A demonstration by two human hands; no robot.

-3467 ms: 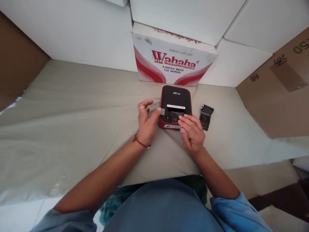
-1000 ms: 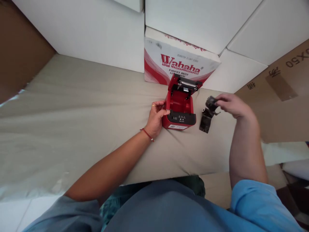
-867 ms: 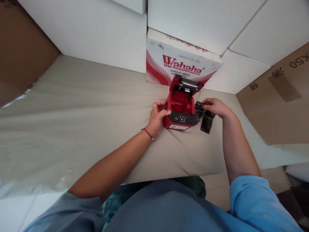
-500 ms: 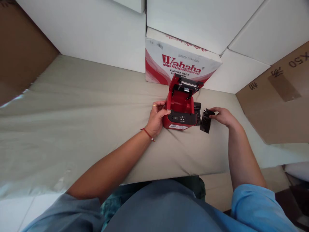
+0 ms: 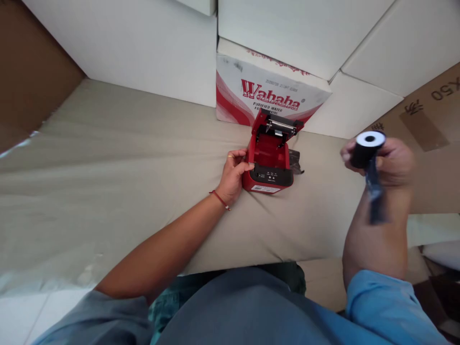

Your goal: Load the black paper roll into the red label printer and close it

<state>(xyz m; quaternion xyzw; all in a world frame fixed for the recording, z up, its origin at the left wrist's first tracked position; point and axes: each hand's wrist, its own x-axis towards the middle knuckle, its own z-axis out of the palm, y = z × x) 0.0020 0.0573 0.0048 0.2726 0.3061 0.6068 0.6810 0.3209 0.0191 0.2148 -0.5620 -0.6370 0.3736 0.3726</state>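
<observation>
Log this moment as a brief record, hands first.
Left hand: on the left side of the red device
Right hand: raised, holding a black roll, white end up, loose strip hanging
Lid: open
Dark piece: beside the device's right side, partly hidden
Behind: Wahaha carton
Far right: brown box

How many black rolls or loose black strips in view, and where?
2: a black roll with its tail hanging, held up in the right hand; a crumpled black piece on the cloth beside the red device, which may hide more.
</observation>
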